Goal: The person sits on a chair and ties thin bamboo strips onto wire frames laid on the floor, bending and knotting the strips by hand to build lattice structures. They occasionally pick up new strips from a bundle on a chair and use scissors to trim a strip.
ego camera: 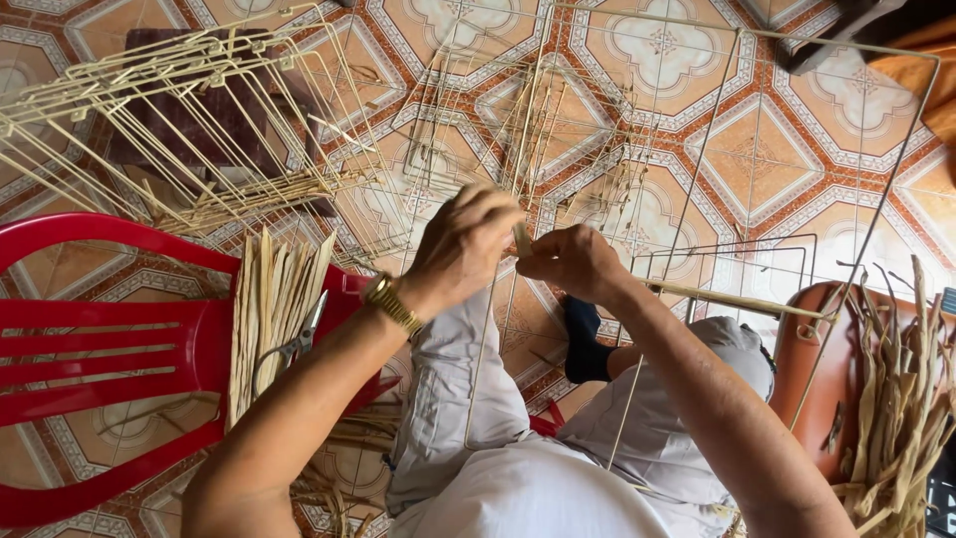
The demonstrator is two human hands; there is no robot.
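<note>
My pale-trousered knees are lying nearest, under both forearms. Above them my left hand and right hand are meeting, fingers of both pinching one flat straw strip against the upright wire frame. The strip is standing upright between them. More strips and scissors are resting on the red chair, left.

The wire frame is thin metal with a pale cream coating, smooth and faintly shiny. The strip pinched in the fingers looks like dry, matt plant fibre, as do the flat strips lying on the glossy red plastic chair. The scissors are bare metal. The floor is glazed patterned tile. The trousers are soft, pale, matt cloth.
</note>
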